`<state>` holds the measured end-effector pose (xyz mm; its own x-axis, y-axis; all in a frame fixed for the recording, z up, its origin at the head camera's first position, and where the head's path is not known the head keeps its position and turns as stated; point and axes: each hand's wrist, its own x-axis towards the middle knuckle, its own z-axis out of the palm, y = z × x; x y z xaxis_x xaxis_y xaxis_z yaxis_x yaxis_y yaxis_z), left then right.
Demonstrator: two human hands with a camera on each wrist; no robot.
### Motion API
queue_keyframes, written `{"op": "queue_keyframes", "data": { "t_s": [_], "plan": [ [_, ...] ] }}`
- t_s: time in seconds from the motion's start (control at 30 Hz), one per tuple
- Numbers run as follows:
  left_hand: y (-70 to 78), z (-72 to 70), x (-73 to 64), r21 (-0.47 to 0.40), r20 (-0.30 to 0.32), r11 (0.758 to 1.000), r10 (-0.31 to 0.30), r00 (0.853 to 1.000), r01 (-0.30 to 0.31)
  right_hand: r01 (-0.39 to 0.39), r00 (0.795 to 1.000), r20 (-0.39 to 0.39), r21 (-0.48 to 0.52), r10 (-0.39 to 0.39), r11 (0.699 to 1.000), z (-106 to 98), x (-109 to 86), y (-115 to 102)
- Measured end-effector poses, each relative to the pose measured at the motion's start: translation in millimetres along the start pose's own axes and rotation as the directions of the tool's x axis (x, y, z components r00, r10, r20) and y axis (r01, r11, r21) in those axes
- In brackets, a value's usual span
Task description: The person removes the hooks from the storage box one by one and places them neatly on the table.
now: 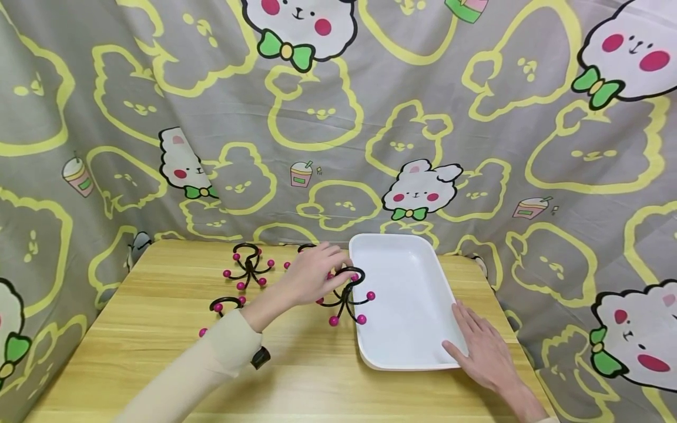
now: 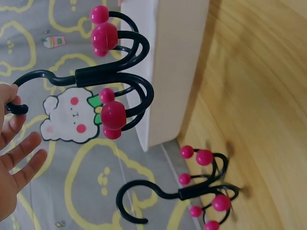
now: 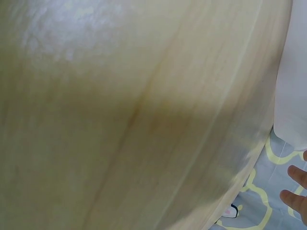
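Note:
My left hand (image 1: 316,275) pinches the curved top of a black claw-shaped hanging hook (image 1: 346,292) with pink ball tips. In the left wrist view, thumb and forefinger hold the end of this hook (image 2: 93,75), while the other fingers are spread. It hangs by the left rim of a white rectangular tray (image 1: 404,305). My right hand (image 1: 485,351) rests against the tray's right side, fingers fairly straight along the outer wall and thumb over the rim. Only a few fingertips (image 3: 298,176) show in the right wrist view.
Similar hooks stand left of the tray: one (image 1: 248,267) at the back, another (image 1: 226,301) partly behind the left forearm, a third (image 1: 305,247) mostly hidden by the left hand. All are on a wooden table (image 1: 312,376). A patterned curtain (image 1: 338,129) hangs behind and at both sides.

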<state>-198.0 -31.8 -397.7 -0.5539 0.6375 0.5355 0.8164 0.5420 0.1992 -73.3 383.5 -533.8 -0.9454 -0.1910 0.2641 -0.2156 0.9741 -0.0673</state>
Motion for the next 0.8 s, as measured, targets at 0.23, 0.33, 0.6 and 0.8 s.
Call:
{"op": "queue_keyframes", "data": {
  "t_s": [0.23,0.33,0.6,0.8],
  "plan": [
    [-6.8,-11.3,-20.3,-0.035,-0.009,0.999,0.023,1.000,-0.024,-0.003,1.000,0.003,0.004,0.003,1.000,-1.6,0.4,-1.0],
    [-10.5,-13.9,-28.1,-0.048,-0.026,0.998,0.043,0.999,-0.044,-0.004,1.000,0.004,0.008,0.004,1.000,-2.1,0.6,-1.0],
    [-17.3,-14.8,-49.1,-0.060,-0.017,0.998,0.033,0.999,-0.034,-0.004,1.000,0.005,0.008,0.004,1.000,-1.8,0.4,-0.7],
    [-23.8,-7.3,-65.9,-0.062,-0.027,0.998,0.030,0.999,-0.032,-0.008,1.000,0.010,0.007,0.008,1.000,-0.5,-0.1,-0.5]
  ]
}}
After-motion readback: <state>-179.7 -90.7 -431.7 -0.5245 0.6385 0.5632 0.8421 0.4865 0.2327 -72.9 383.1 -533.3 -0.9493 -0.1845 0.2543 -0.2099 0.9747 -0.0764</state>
